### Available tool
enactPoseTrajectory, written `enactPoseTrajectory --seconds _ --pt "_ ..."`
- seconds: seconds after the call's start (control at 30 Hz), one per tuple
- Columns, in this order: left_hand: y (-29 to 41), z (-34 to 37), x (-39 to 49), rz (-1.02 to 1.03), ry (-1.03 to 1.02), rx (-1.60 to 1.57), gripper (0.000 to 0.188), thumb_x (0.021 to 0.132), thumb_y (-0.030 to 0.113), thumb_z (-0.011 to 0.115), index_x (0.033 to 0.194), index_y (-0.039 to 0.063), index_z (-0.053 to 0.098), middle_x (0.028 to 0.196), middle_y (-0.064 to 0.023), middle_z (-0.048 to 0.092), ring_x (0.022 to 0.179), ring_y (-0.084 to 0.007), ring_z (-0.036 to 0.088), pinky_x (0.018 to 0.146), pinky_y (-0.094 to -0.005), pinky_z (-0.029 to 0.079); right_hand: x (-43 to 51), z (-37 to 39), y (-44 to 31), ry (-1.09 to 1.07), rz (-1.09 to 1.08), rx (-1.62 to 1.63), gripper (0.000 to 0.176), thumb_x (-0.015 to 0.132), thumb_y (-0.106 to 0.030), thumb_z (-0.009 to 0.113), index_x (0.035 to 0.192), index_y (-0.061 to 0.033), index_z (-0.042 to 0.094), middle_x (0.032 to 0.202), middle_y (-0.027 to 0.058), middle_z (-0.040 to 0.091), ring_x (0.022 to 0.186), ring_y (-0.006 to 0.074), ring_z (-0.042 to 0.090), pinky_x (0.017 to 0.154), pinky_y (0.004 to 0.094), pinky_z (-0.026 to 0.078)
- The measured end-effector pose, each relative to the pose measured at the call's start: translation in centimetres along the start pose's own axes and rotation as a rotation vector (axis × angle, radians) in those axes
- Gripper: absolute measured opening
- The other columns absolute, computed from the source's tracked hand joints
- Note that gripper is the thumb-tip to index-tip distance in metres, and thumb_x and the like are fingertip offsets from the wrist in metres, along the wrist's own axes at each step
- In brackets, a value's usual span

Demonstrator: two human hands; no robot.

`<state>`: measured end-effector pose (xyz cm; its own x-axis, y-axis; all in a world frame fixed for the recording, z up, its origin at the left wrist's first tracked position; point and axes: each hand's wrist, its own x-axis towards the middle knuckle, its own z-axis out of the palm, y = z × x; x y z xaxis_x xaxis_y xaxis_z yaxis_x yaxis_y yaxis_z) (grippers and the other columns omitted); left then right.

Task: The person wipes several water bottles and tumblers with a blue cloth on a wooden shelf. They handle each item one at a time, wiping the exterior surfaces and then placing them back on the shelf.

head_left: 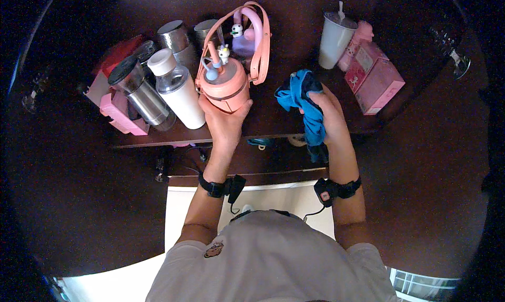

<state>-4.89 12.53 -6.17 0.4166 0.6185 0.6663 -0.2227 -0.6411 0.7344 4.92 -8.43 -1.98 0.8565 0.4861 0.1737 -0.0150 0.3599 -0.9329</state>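
My left hand (pixel 224 118) is wrapped around the lower body of a coral-pink tumbler (pixel 224 85), which has a straw, a small figurine on its lid and a looped carrying strap (pixel 260 49). Bunched in my right hand (pixel 332 114) is a blue cloth (pixel 305 99), part of it hanging below the shelf edge. A gap separates cloth and tumbler. Close against my left hand stands a white bottle (pixel 181 99) with a clear upper section and white cap. The tumbler's base is hidden by my fingers.
Left of the bottle are a steel tumbler (pixel 148 99), a pink box (pixel 124 112) and metallic-lidded canisters (pixel 173 36). A lilac cup (pixel 244 43) sits behind the strap. To the right, a white straw cup (pixel 336 40) stands beside pink boxes (pixel 375 81). Dark wooden doors (pixel 426 176) flank the shelf.
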Motion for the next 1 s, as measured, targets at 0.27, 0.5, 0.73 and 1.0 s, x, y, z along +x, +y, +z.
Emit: enactPoseTrajectory --seconds 0.27,0.5,0.73,1.0 --pt "-0.2 0.3 -0.1 -0.045 0.016 0.041 0.105 0.062 0.017 0.091 0.139 -0.007 0.024 0.134 -0.0289 0.044 0.124 -0.0391 0.05 0.104 -0.042 0.041 8.1 2.0 -1.4 -0.028 -0.328 -0.982 0.05 0.088 -0.037 0.062 0.122 0.0002 0.061 0.117 0.0239 0.065 0.106 0.0368 0.064 0.093 0.0411 0.049" --pt "-0.3 -0.5 -0.2 -0.036 -0.063 0.07 0.106 0.067 0.013 0.089 0.143 -0.009 0.018 0.14 -0.0299 0.039 0.13 -0.0389 0.044 0.11 -0.0417 0.035 14.1 8.2 -3.8 -0.196 -0.263 -1.218 0.062 0.082 -0.055 0.066 0.125 -0.0105 0.063 0.112 0.019 0.069 0.102 0.0339 0.067 0.087 0.0409 0.052" --pt "-0.3 -0.8 -0.1 0.006 -0.073 0.036 0.103 0.072 0.012 0.085 0.145 -0.01 0.016 0.144 -0.0291 0.033 0.135 -0.0364 0.037 0.114 -0.0411 0.028 13.9 8.1 -5.1 -0.089 -0.19 -1.356 0.049 0.083 -0.054 0.063 0.104 -0.0117 0.073 0.101 0.0183 0.071 0.095 0.0371 0.068 0.082 0.0433 0.053" --pt "-0.6 -0.2 -0.2 0.045 -0.039 0.08 0.104 0.072 0.015 0.085 0.146 -0.01 0.016 0.144 -0.0295 0.034 0.135 -0.0387 0.037 0.114 -0.0428 0.027 10.0 -0.5 -9.3 -0.179 -0.231 -1.408 0.043 0.081 -0.044 0.071 0.098 -0.0051 0.073 0.08 0.0127 0.07 0.078 0.0219 0.067 0.073 0.0352 0.051"
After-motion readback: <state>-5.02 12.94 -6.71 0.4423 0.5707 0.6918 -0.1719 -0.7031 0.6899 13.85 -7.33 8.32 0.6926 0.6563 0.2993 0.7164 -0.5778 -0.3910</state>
